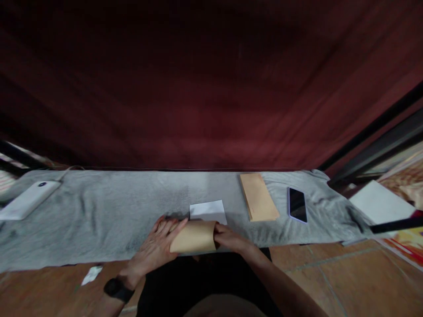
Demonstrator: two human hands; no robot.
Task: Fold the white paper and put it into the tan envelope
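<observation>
Brown envelope (pixel 194 236) | left hand (pixel 155 247); right hand (pixel 231 240) gripping ends | white paper (pixel 209 210) half-hidden

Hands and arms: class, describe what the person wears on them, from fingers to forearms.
The left hand and right hand are ungloved. Both forearms are bare, with no sleeves showing. A black band, perhaps a watch, circles the left wrist.

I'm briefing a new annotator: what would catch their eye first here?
A dark red curtain fills the whole background. At the near edge of the grey cloth, the left hand and right hand hold a brown envelope, a white paper just beyond it.
</observation>
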